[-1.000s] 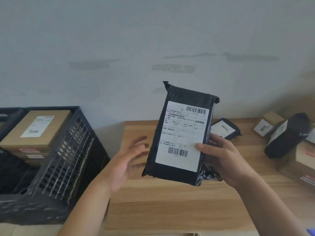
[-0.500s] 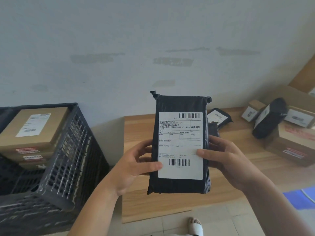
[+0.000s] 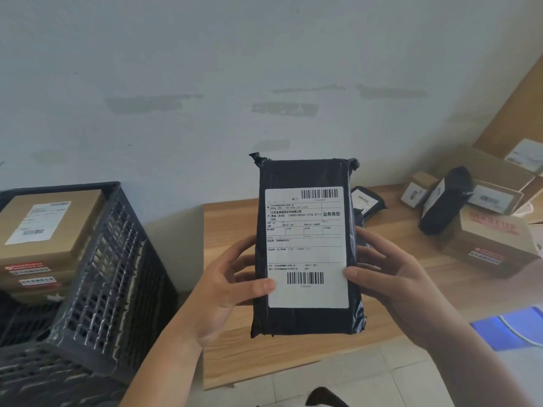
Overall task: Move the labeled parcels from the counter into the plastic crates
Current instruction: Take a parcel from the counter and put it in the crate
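A: Head view: what does each grip hold?
B: The left hand and right hand both clasp the upright black plastic mailer with a white label, thumbs on its front.
A: Where is it?
B: Above the wooden table, right of the dark slatted plastic crate that holds a labelled cardboard box.

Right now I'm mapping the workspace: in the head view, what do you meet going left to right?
Plastic crate holding cardboard boxes → left hand → held black parcel → right hand → leaning black parcel on the counter.
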`<state>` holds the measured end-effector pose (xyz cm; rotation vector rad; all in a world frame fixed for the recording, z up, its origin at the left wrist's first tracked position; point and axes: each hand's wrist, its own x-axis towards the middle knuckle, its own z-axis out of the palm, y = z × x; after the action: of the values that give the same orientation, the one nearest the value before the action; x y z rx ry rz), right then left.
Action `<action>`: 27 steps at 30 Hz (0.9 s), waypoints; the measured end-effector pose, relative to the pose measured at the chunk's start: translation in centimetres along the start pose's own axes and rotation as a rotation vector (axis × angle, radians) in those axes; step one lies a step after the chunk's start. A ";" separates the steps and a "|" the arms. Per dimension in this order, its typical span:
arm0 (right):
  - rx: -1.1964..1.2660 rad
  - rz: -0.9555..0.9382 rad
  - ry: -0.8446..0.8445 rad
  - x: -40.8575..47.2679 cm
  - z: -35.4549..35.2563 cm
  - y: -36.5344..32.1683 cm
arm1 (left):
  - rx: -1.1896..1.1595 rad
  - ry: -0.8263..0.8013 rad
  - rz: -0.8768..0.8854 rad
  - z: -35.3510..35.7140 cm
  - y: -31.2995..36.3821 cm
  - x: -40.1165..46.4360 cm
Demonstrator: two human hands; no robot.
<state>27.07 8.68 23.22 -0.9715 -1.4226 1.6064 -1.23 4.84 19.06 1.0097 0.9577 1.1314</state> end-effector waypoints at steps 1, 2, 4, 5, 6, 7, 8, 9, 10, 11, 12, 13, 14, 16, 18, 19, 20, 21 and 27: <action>-0.005 0.000 0.001 -0.1 -0.2 0.1 | -0.006 0.002 -0.006 0.2 -0.3 0.1; -0.012 0.002 0.004 -0.1 -0.4 0.2 | -0.012 0.005 -0.015 0.6 -0.7 0.2; -0.020 0.011 0.017 -0.1 -1.0 0.3 | -0.021 0.012 -0.035 1.2 -1.2 0.4; -0.020 0.013 0.023 0.0 -1.3 0.2 | -0.023 0.018 -0.041 1.5 -1.4 0.5; -0.018 0.013 0.022 0.2 -1.6 0.1 | -0.023 0.028 -0.043 1.8 -1.4 0.5; -0.018 0.013 0.015 0.4 -1.9 0.0 | -0.023 0.041 -0.042 2.0 -1.4 0.6; -0.020 0.017 0.002 0.7 -2.1 -0.1 | -0.023 0.057 -0.040 2.2 -1.4 0.7; -0.021 0.022 -0.011 1.1 -2.3 -0.2 | -0.022 0.072 -0.038 2.3 -1.3 0.8; -0.019 0.028 -0.021 1.5 -2.4 -0.2 | -0.016 0.088 -0.034 2.5 -1.3 0.8; -0.016 0.036 -0.028 1.8 -2.6 -0.2 | -0.007 0.108 -0.031 2.7 -1.3 0.9; -0.012 0.046 -0.035 2.1 -2.8 -0.1 | 0.001 0.134 -0.029 3.1 -1.5 1.0; -0.009 0.057 -0.044 2.3 -3.2 -0.1 | 0.004 0.167 -0.032 3.5 -1.7 1.0; -0.007 0.068 -0.060 2.6 -3.5 -0.1 | 0.004 0.202 -0.038 4.0 -1.9 0.9; 0.003 0.085 -0.109 3.2 -4.4 -0.3 | -0.014 0.259 -0.050 5.1 -2.3 0.8; -0.003 0.095 -0.161 3.9 -5.3 -0.5 | -0.039 0.298 -0.052 6.0 -2.6 0.5; -0.011 0.103 -0.188 4.3 -5.6 -0.5 | -0.053 0.318 -0.053 6.3 -2.8 0.3; -0.014 0.112 -0.217 4.7 -5.9 -0.4 | -0.066 0.341 -0.053 6.6 -3.0 0.0; -0.014 0.121 -0.248 5.0 -6.0 -0.2 | -0.071 0.367 -0.052 6.9 -3.2 -0.5; 0.009 0.200 -0.451 5.9 -5.6 2.2 | -0.070 0.578 -0.068 9.4 -5.1 -4.7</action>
<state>29.60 16.13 20.21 -0.7956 -1.6500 2.0733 8.19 -1.71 17.01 0.5896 1.3842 1.4222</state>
